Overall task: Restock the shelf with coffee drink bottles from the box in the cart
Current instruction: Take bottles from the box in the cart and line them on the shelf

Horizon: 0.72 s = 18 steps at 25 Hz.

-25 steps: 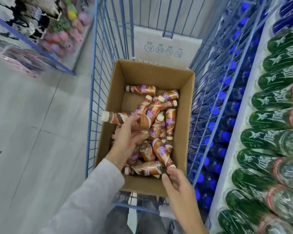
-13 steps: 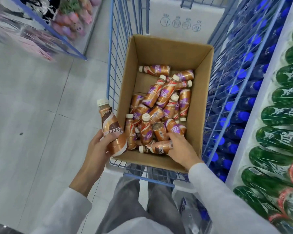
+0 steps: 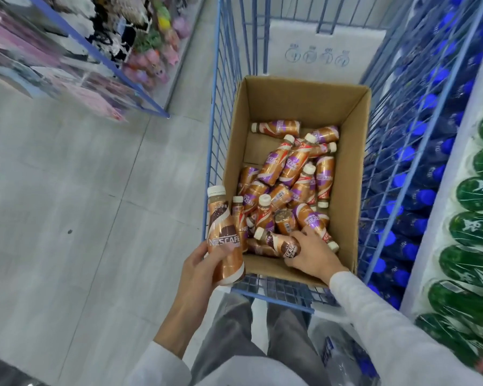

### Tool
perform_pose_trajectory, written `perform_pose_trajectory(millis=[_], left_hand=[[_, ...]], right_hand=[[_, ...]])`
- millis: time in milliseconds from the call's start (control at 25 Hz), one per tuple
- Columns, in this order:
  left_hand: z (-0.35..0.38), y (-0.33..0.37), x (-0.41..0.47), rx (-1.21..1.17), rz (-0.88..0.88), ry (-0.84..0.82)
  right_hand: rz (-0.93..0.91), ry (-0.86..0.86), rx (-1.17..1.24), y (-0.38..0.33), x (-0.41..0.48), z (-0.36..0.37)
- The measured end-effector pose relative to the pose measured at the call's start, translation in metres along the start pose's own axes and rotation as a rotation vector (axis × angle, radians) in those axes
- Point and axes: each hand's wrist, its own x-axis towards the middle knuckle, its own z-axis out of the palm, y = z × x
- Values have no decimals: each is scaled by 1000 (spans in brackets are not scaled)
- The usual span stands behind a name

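Bottles [image 3: 290, 174] look rigid, full, slick-sleeved (weighty, I'd guess): left hand [image 3: 204, 263] wraps one upright bottle [image 3: 224, 235] mid-body; right hand [image 3: 313, 254] clasps a lying bottle [image 3: 279, 242] inside the box [image 3: 346, 190].

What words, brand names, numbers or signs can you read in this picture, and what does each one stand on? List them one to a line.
"NESCAFE": on the coffee bottle upright in the left hand.
"NESCAFE", partly readable: on several bottles in the cardboard box, including the one under the right hand.
Four round symbols: on the pale box beyond; too blurred to read.
White marks on the green bottles: unreadable.
Small print on the bottles: too small.
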Motion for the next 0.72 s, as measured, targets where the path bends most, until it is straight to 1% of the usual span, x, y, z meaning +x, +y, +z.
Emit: perform_pose_trajectory(millis=[80,160,360,520,640,720], left_hand=[[2,9,-10,14,36,-32],[7,22,-24,46,77,-91],[23,54,-58,172,171,-293],[52,73,-92,292,249,-508],[83,76,-130,387,312,-696],[103,72,-161,428,361,-799]], right_hand=[[32,86,349,-10,-38,-22],[54,208,611,-26,-85,-43],[83,528,1035,-72,-196,-71],[104,789,1280,-94,-276,-68],[160,989,1391,-96,-335,-52],[234,1121,1425,-93,-369,-39]])
